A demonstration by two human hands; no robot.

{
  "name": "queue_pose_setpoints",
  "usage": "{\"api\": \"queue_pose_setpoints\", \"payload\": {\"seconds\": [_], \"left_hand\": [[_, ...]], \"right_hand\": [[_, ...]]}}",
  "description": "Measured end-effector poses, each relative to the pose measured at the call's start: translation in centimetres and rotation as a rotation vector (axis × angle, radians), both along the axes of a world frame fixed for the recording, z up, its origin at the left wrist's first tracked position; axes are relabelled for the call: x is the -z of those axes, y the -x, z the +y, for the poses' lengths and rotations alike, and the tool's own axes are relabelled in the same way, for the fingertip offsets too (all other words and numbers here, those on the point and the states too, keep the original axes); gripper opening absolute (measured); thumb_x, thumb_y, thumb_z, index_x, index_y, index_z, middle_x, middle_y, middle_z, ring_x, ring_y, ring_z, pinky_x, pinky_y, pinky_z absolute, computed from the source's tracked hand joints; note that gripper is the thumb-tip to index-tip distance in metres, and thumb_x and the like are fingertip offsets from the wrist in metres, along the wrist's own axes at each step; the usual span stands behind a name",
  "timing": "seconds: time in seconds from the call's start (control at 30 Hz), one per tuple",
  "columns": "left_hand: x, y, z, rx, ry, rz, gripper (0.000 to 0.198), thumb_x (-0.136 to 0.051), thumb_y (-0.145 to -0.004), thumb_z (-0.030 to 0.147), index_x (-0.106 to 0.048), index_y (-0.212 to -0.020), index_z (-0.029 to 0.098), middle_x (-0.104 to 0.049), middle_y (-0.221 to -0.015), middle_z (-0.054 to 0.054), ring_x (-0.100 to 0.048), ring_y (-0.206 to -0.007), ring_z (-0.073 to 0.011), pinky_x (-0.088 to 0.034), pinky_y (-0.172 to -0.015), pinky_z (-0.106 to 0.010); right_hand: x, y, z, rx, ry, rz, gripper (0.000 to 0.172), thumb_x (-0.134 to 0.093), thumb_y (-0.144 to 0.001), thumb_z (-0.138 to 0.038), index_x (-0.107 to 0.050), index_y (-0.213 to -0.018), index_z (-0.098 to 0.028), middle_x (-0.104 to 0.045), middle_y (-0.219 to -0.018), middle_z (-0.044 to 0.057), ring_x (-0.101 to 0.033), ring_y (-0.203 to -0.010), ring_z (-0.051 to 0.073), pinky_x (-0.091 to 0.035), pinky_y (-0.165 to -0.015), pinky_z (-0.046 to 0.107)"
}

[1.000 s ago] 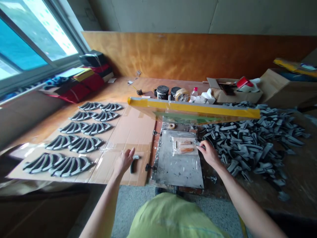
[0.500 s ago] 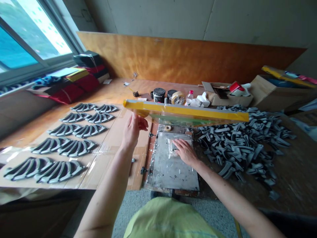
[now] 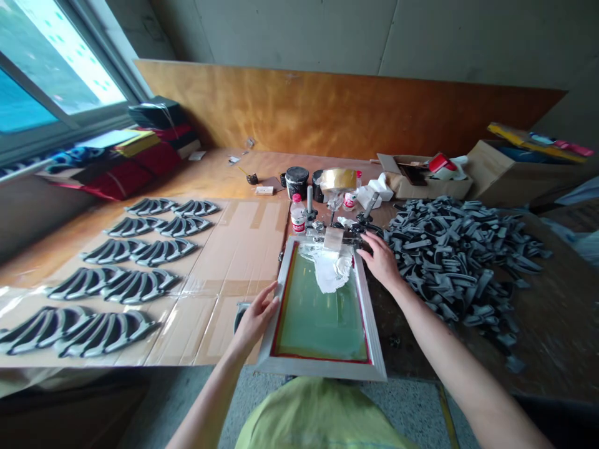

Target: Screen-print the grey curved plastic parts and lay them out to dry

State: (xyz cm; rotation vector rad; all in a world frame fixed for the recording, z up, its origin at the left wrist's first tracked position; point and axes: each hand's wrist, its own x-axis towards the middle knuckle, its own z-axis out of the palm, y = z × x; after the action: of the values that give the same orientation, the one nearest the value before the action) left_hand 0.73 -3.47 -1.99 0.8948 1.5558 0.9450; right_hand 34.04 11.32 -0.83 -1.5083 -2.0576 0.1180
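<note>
Our grey frame [image 3: 322, 368] lies flat between the cardboard [image 3: 234, 262] and the heap of grey parts [image 3: 449, 265], its green mesh [image 3: 313, 327] edged red, with white paste [image 3: 333, 275] toward the far end. Our left hand [image 3: 257, 312] touches its left rail, fingers loosely spread; our right hand [image 3: 381, 259], fingers parted and holding nothing, hovers by the far right corner. Half a second ago the frame stood tilted up (yellow tape toward us).

Rectangular green screen [image 3: 318, 324], silver frame [image 3: 322, 368], roughly level, white paste [image 3: 330, 277] toward far end
</note>
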Motion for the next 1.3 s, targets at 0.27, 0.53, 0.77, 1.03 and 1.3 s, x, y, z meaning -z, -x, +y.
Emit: {"api": "queue_pose_setpoints", "payload": {"seconds": [0.27, 0.53, 0.77, 1.03, 1.3], "left_hand": [[5.4, 0.1, 0.2, 0.072, 0.003, 0.095, 0.077, -0.058, -0.078, 0.063, -0.048, -0.14, 0.018, -0.066, -0.079, -0.002, -0.059, -0.068, -0.0174, -0.043, -0.058, -0.025], [5.0, -0.1, -0.1, 0.033, 0.015, 0.035, 0.072, -0.061, -0.076, 0.064, -0.055, -0.131, 0.018, -0.066, -0.074, 0.0, -0.058, -0.064, -0.0166, -0.042, -0.056, -0.025], [5.7, 0.1, -0.1, 0.04, -0.005, 0.08, 0.067, -0.059, -0.078, 0.063, -0.057, -0.128, 0.018, -0.065, -0.075, -0.001, -0.061, -0.069, -0.0184, -0.045, -0.061, -0.026], [5.6, 0.3, 0.0, 0.032, 0.008, 0.027, 0.07, -0.061, -0.075, 0.065, -0.056, -0.126, 0.018, -0.066, -0.072, 0.0, -0.06, -0.064, -0.0174, -0.044, -0.056, -0.025], [4.0, 0.5, 0.1, 0.044, 0.005, -0.025, 0.074, -0.064, -0.075, 0.063, -0.051, -0.134, 0.019, -0.069, -0.075, -0.001, -0.062, -0.065, -0.0168, -0.046, -0.056, -0.024]], "right_hand": [[-0.8, 8.4, 2.5, -0.099, 0.213, -0.351, 0.022, -0.066, -0.082, -0.018, -0.062, -0.104, -0.017, -0.066, -0.097, 0.011, -0.059, -0.095, 0.026, -0.046, -0.084, 0.034], [1.0, 4.7, -2.7, -0.465, 0.162, -0.37, 0.021, -0.051, -0.081, -0.003, -0.064, -0.083, -0.019, -0.066, -0.086, 0.007, -0.057, -0.088, 0.021, -0.042, -0.078, 0.03], [-0.7, 3.8, -1.8, -0.581, 0.208, -0.331, 0.02, -0.053, -0.079, -0.004, -0.064, -0.079, -0.021, -0.064, -0.08, 0.003, -0.055, -0.08, 0.019, -0.041, -0.071, 0.028], [2.5, 4.2, -5.7, -0.556, -0.006, -0.219, 0.029, -0.046, -0.083, 0.0, -0.066, -0.093, -0.018, -0.064, -0.088, 0.008, -0.055, -0.091, 0.022, -0.047, -0.08, 0.033], [-1.7, 6.2, 1.9, -0.32, 0.181, -0.095, 0.056, -0.069, -0.083, -0.02, -0.053, -0.136, -0.031, -0.068, -0.111, 0.003, -0.063, -0.096, 0.019, -0.049, -0.084, 0.03]]}}
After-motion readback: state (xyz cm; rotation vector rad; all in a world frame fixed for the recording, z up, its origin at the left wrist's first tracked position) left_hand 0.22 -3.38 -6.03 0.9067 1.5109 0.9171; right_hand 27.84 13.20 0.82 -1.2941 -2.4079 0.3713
